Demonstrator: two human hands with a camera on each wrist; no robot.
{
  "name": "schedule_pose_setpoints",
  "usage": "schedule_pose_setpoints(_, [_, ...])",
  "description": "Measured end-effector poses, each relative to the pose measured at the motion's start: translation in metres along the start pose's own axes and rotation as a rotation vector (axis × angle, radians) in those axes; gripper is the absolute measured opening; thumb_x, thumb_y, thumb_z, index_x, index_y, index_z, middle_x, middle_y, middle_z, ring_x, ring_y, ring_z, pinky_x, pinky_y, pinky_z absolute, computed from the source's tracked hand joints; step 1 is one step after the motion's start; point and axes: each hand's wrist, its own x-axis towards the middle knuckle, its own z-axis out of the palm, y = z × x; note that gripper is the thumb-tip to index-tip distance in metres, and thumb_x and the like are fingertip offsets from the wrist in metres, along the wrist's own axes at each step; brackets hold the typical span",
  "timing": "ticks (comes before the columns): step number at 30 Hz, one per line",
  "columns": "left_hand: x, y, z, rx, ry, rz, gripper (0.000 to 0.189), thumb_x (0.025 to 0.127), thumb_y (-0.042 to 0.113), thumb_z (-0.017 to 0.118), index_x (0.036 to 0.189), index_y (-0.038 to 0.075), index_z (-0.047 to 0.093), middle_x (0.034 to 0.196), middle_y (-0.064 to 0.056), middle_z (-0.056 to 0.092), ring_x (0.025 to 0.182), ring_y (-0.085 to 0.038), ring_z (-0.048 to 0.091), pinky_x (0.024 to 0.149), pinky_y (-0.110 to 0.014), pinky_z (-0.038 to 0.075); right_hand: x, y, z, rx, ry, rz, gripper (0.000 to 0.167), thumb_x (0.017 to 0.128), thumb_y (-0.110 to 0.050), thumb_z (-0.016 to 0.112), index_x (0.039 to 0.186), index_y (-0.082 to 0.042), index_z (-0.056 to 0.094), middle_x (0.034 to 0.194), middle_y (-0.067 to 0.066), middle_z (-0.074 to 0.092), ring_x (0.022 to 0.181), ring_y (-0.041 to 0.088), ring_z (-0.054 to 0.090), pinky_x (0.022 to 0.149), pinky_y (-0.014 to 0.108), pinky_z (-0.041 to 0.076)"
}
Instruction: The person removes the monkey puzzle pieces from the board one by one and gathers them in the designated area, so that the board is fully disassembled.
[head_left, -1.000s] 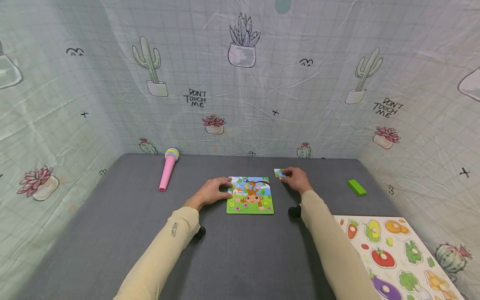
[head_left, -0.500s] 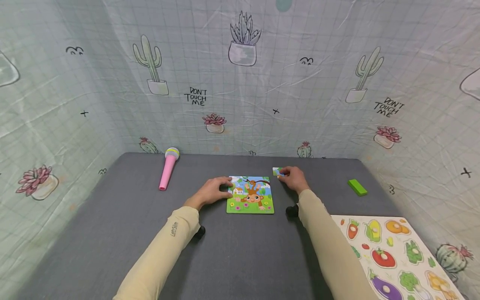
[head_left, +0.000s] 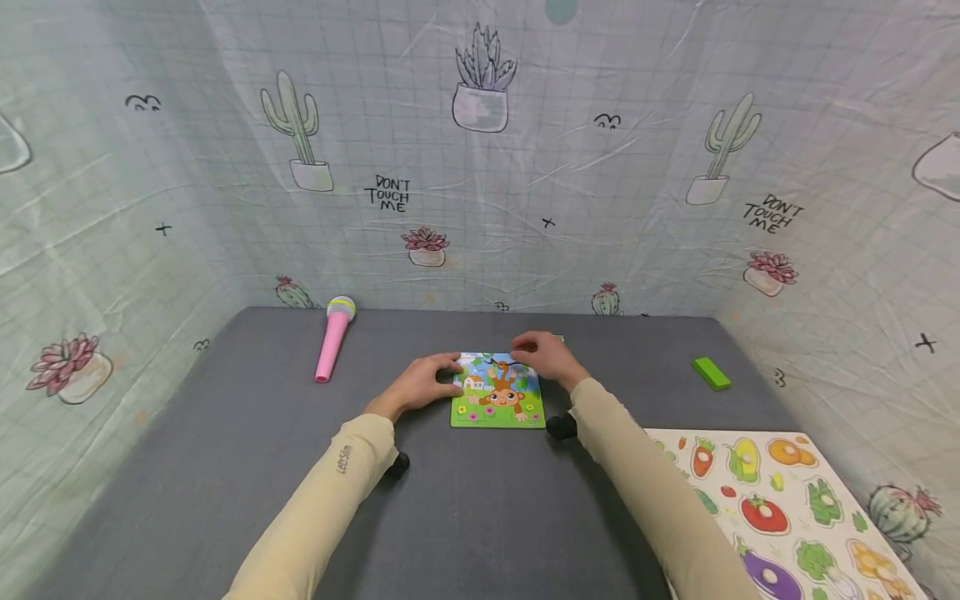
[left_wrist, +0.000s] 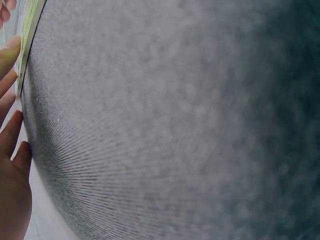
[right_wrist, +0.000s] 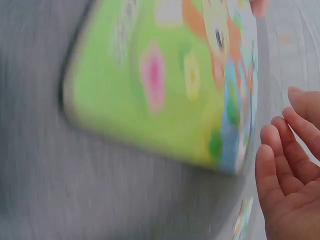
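Note:
A square monkey jigsaw puzzle (head_left: pixel 498 404) lies on the grey table, its green lower part also filling much of the right wrist view. My left hand (head_left: pixel 420 385) rests at its left edge, thumb and fingers spread along the border; the puzzle's edge (left_wrist: pixel 31 35) runs past those fingertips. Over the puzzle's top right corner is my right hand (head_left: pixel 551 357), fingers loosely bent, with nothing visible between them in the right wrist view. Behind that hand a small picture piece (head_left: pixel 559 337) lies mostly hidden; the right wrist view shows the piece (right_wrist: pixel 243 220) on the table.
A pink toy microphone (head_left: pixel 334 337) lies at the back left. At the right are a green block (head_left: pixel 711 374) and a white vegetable puzzle board (head_left: pixel 798 475). Patterned cloth (head_left: pixel 480 183) hangs behind and along both sides.
My right hand has moved left from the small picture piece to the puzzle's top right corner, while the piece stays on the table. My left hand keeps its place.

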Motion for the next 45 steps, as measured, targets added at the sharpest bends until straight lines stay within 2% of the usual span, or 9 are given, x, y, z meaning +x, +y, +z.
schedule_pose_setpoints(3, [0.001, 0.001, 0.0, -0.004, 0.002, -0.008, 0.042, 0.089, 0.028, 0.073, 0.126, 0.008, 0.066, 0.151, -0.007, 0.044, 0.141, -0.03, 0.036, 0.115, -0.047, 0.03, 0.002, -0.007, 0.012, 0.006, -0.049, -0.032, 0.036, 0.099, -0.019, 0.059, 0.13, -0.001, 0.06, 0.121, 0.014, 0.063, 0.111, 0.029, 0.059, 0.094, 0.044, 0.049])
schedule_pose_setpoints(8, [0.002, 0.002, 0.001, -0.006, 0.002, -0.016, 0.041, 0.09, 0.029, 0.073, 0.125, 0.009, 0.066, 0.15, -0.007, 0.045, 0.14, -0.03, 0.037, 0.114, -0.048, 0.03, 0.004, -0.011, 0.026, 0.003, -0.051, -0.016, 0.033, 0.097, -0.018, 0.062, 0.127, -0.005, 0.063, 0.116, 0.01, 0.065, 0.1, 0.025, 0.061, 0.086, 0.042, 0.051])
schedule_pose_setpoints(12, [0.002, 0.001, 0.003, -0.014, 0.009, -0.02, 0.04, 0.09, 0.027, 0.072, 0.125, 0.009, 0.066, 0.149, -0.007, 0.046, 0.139, -0.03, 0.038, 0.114, -0.048, 0.031, 0.006, -0.013, 0.031, -0.011, -0.06, -0.014, 0.033, 0.095, -0.018, 0.065, 0.126, -0.008, 0.066, 0.122, 0.011, 0.063, 0.106, 0.028, 0.061, 0.089, 0.043, 0.051])
schedule_pose_setpoints(15, [0.002, 0.0, 0.005, -0.015, 0.016, -0.012, 0.039, 0.09, 0.026, 0.073, 0.124, 0.008, 0.067, 0.148, -0.008, 0.047, 0.138, -0.03, 0.039, 0.113, -0.047, 0.032, 0.008, -0.012, 0.033, -0.035, -0.089, -0.044, 0.032, 0.094, -0.017, 0.066, 0.125, -0.01, 0.067, 0.127, 0.012, 0.062, 0.111, 0.03, 0.06, 0.092, 0.043, 0.051])
schedule_pose_setpoints(21, [0.0, 0.0, 0.005, -0.013, 0.016, 0.0, 0.039, 0.089, 0.025, 0.073, 0.124, 0.007, 0.067, 0.148, -0.009, 0.047, 0.138, -0.031, 0.04, 0.113, -0.047, 0.032, 0.009, -0.014, 0.037, -0.103, -0.108, -0.126, 0.028, 0.094, -0.012, 0.067, 0.121, -0.008, 0.07, 0.125, 0.015, 0.063, 0.101, 0.027, 0.061, 0.084, 0.038, 0.052])
schedule_pose_setpoints(28, [0.001, -0.001, 0.004, -0.018, 0.012, -0.005, 0.041, 0.089, 0.026, 0.073, 0.124, 0.007, 0.067, 0.148, -0.008, 0.047, 0.138, -0.031, 0.039, 0.113, -0.048, 0.032, 0.008, -0.017, 0.038, -0.148, -0.124, -0.068, 0.027, 0.095, -0.016, 0.065, 0.122, -0.014, 0.07, 0.13, 0.019, 0.047, 0.106, 0.028, 0.046, 0.087, 0.042, 0.045])
schedule_pose_setpoints(37, [0.0, 0.001, 0.001, -0.008, -0.004, -0.008, 0.041, 0.09, 0.025, 0.073, 0.125, 0.007, 0.066, 0.149, -0.009, 0.046, 0.139, -0.031, 0.038, 0.113, -0.048, 0.031, 0.009, -0.018, 0.041, -0.144, -0.097, -0.01, 0.024, 0.095, -0.02, 0.066, 0.119, -0.019, 0.07, 0.131, 0.017, 0.043, 0.123, 0.037, 0.032, 0.096, 0.05, 0.037])
schedule_pose_setpoints(40, [0.0, 0.001, 0.0, -0.005, -0.003, -0.007, 0.04, 0.09, 0.025, 0.073, 0.125, 0.007, 0.066, 0.149, -0.009, 0.046, 0.139, -0.032, 0.038, 0.113, -0.048, 0.031, 0.009, -0.019, 0.041, -0.128, -0.091, -0.016, 0.025, 0.095, -0.019, 0.067, 0.12, -0.019, 0.069, 0.13, 0.016, 0.045, 0.123, 0.036, 0.034, 0.097, 0.05, 0.038])
schedule_pose_setpoints(45, [0.001, 0.0, 0.0, 0.0, 0.002, 0.002, 0.04, 0.089, 0.026, 0.073, 0.123, 0.007, 0.067, 0.148, -0.009, 0.048, 0.138, -0.031, 0.039, 0.113, -0.047, 0.032, 0.008, -0.017, 0.037, -0.064, -0.077, -0.013, 0.035, 0.093, -0.012, 0.068, 0.128, -0.015, 0.063, 0.136, 0.014, 0.049, 0.123, 0.032, 0.047, 0.098, 0.047, 0.045])
